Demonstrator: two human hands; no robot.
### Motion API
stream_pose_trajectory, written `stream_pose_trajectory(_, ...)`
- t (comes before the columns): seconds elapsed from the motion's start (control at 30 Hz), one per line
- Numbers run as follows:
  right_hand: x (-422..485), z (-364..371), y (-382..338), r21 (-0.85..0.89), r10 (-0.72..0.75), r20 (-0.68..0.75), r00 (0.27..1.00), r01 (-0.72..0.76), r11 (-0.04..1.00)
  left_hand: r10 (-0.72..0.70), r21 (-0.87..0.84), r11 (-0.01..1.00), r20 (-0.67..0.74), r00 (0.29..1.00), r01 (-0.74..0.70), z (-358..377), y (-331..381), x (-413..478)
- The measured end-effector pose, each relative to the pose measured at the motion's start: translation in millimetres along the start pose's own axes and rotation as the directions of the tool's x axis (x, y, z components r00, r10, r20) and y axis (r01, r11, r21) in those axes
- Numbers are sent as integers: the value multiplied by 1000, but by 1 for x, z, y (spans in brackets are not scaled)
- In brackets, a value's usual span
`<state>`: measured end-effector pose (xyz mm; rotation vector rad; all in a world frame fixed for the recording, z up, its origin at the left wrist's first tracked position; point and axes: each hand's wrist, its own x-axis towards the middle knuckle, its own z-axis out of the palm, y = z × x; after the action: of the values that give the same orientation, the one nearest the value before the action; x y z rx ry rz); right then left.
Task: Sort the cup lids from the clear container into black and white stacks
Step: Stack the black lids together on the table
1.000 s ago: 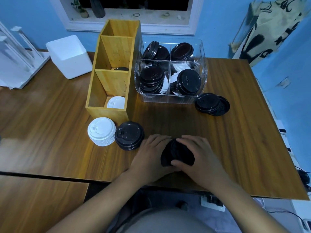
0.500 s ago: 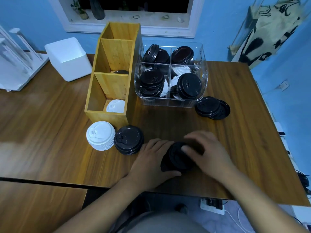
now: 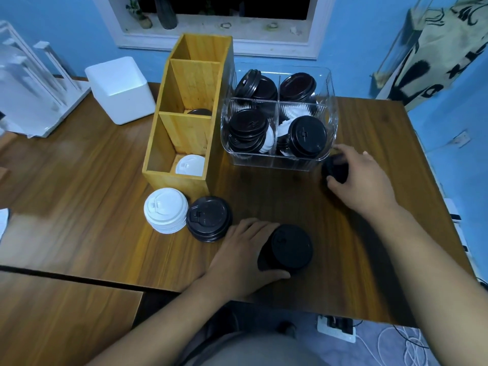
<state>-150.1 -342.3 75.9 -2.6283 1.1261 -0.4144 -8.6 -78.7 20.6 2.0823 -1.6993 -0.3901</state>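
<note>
Left hand (image 3: 243, 257) grips a black lid bundle (image 3: 286, 249) on the tabletop (image 3: 105, 180), at 3 o'clock of the black stack (image 3: 209, 219). Right hand (image 3: 361, 178) curls round loose black lids (image 3: 335, 169), at 4 o'clock of the clear container (image 3: 250, 162). Best done by lifting them level and nesting the rims squarely onto the bundle.

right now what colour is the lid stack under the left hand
Black, the round plastic lid stack, clearest in the head view.

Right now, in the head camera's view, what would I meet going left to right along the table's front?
White lid stack → black lid stack → left hand → black lid pile it grips → right hand, gripping far black lids.
</note>
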Motion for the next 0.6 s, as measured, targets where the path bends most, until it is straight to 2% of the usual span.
stream_pose_trajectory(0.07, -11, 4, 3, 90, -27, 7, 1000, 27, 996, -1, 7, 1000, 0, 1000, 1, 0, 0, 1)
stream_pose_trajectory(0.1, -11, 5, 6, 82, -58, 23, 998, 56, 995, -1, 11, 1000, 3, 1000, 1, 0, 0, 1)
stream_pose_trajectory(0.17, -2, 2, 17, -17, -96, 75, 993, 97, 995, -2, 14, 1000, 5, 1000, 2, 0, 0, 1)
stream_pose_trajectory(0.23, 8, -1, 27, -107, -70, 156, 985, 87, 990, 0, 12, 1000, 0, 1000, 0, 0, 0, 2)
stream_pose_trajectory(0.37, 23, 2, 41, -98, -104, 262, 959, 134, 986, -3, 2, 1000, -4, 1000, 3, 0, 0, 1)
stream_pose_trajectory(0.6, 16, 5, 39, 13, -137, 155, 978, 136, 991, -13, 9, 1000, 16, 1000, 13, -1, 0, 1)
